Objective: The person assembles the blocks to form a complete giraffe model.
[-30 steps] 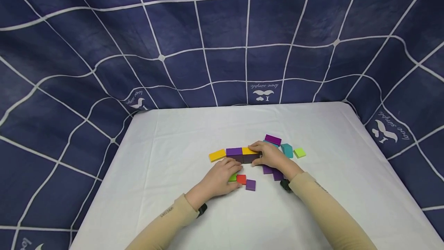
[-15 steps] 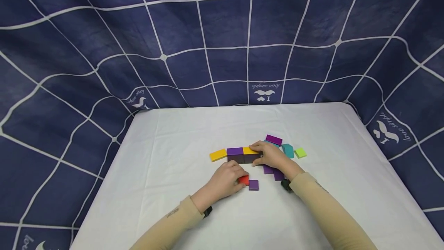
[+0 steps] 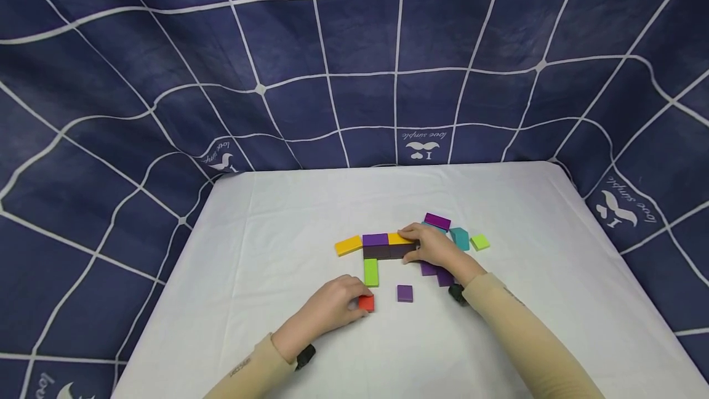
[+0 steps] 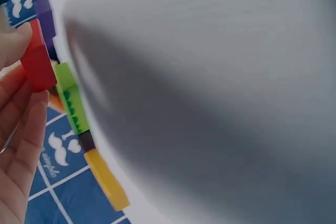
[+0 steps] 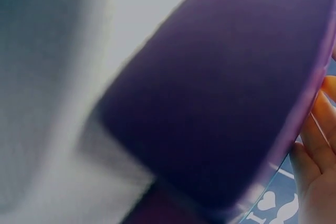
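Note:
In the head view my left hand (image 3: pixel 335 305) pinches a small red block (image 3: pixel 367 303) just above or on the white table. The left wrist view shows the red block (image 4: pixel 38 59) between thumb and fingers. My right hand (image 3: pixel 434 246) grips the right end of a short block row, thumb and fingers around a yellow-topped block (image 3: pixel 397 238). Beside that stands a purple-topped block (image 3: pixel 375 239), dark on its front. A lime green block (image 3: pixel 371 272) lies in front of the row's left end. A purple square block (image 3: pixel 405 294) lies alone between the hands.
A yellow block (image 3: pixel 348 245) touches the row's left end. Beyond my right hand lie a magenta-purple block (image 3: pixel 437 221), a teal block (image 3: pixel 460 239) and a lime square block (image 3: pixel 479 242). Purple blocks (image 3: pixel 445 277) sit under the right wrist. A blue checked curtain (image 3: pixel 354 103) surrounds the table.
My left hand has drawn the red block left and toward me, away from the purple square, uncovering the green block. The right hand keeps its place on the row.

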The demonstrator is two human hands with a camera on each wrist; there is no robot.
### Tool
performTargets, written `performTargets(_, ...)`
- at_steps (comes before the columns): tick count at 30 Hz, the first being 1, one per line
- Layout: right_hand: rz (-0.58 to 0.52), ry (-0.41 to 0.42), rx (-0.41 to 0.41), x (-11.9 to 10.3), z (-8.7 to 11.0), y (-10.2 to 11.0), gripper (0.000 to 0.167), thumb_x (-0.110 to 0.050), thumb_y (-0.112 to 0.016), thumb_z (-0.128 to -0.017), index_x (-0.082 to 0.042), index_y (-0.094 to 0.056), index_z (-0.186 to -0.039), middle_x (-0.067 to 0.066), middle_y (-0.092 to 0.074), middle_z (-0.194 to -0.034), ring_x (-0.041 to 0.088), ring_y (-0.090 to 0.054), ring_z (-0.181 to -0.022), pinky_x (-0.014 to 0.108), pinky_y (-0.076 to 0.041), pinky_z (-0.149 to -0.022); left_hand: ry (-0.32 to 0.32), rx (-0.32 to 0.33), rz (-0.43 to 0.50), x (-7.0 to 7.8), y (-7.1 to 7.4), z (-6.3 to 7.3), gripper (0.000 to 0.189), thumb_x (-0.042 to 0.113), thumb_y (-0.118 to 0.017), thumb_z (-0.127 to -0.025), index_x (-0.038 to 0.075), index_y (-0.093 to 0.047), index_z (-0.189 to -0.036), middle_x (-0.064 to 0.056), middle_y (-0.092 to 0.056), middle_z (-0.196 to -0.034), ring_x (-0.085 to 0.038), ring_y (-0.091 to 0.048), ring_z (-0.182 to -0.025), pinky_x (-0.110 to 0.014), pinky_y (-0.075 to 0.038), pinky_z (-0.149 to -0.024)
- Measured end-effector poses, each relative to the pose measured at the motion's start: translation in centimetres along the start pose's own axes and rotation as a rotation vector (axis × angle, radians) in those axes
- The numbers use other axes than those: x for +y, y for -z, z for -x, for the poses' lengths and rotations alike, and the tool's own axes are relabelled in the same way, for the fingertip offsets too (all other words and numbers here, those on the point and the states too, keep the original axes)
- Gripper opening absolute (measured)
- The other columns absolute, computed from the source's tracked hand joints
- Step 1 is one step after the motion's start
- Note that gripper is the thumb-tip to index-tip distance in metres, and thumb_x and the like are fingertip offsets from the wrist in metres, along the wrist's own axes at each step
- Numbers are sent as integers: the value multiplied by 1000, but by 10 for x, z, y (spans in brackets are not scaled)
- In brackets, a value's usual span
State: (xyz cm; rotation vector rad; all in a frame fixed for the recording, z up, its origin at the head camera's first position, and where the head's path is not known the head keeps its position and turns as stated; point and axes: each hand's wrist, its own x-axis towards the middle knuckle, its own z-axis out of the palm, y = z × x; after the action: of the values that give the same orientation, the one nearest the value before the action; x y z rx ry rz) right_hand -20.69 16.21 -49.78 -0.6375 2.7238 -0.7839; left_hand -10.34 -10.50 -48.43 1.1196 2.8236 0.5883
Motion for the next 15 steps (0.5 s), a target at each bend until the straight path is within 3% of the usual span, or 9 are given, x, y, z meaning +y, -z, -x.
performTargets(6, -9, -22, -5, -1, 1, 0, 67, -31, -81, -81, -9, -57, -139, 8, -57, -140, 30, -54, -127, 48, -44, -110, -2, -34, -21, -1, -6, 0, 29, 27, -82, -81, 12, -73, -105, 4, -69, -98, -6, -61, -87, -17, -54, -81)
performTargets(11, -5, -31, -9, -1, 1, 0, 67, -32, -81, -81, -10, -57, -139, 7, -57, -140, 29, -54, -127, 47, -44, -111, 37, -44, -61, -1, -8, -4, 33, 34, -83, -79, 14, -70, -101, 6, -63, -91, -2, -51, -76, -13, -50, -70)
performTargets(15, -4, -22, -8, -2, 1, 1, 67, -33, -80, -81, -10, -58, -139, 7, -57, -139, 29, -54, -127, 47, -44, -110, 71, -31, -37, -3, -8, -8, 33, 34, -84, -78, 13, -70, -99, 5, -59, -87, -2, -47, -71, -13, -48, -66)
